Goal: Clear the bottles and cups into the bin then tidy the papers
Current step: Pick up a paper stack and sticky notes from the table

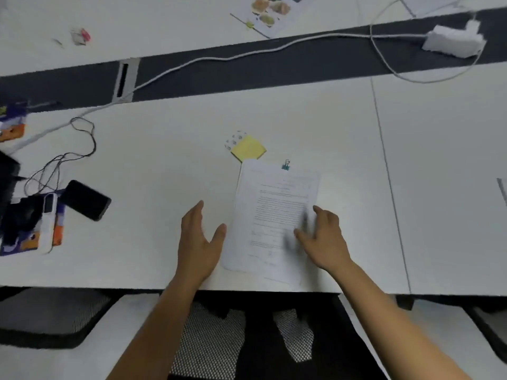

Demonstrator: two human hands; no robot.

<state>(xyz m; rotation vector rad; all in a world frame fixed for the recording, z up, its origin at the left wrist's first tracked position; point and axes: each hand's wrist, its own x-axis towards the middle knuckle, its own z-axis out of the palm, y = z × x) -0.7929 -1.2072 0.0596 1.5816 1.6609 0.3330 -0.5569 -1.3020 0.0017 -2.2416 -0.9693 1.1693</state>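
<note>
A stack of printed white papers (271, 215) lies on the white table (164, 149) near its front edge. My right hand (323, 239) rests on the stack's right side with its fingers spread and straight. My left hand (200, 239) hovers open just left of the stack, thumb close to the paper's left edge. A yellow sticky-note pad (248, 148) sits just beyond the stack's top left corner, and a small teal binder clip (286, 165) stands at the stack's top edge. No bottles or cups are in view.
A black phone (85, 200), thin black cables (63, 157) and a purple-orange booklet (35, 231) lie at the left. A white cable (219, 58) runs to a white charger (452, 41) at the back right. A mesh chair (214, 341) stands below the table edge.
</note>
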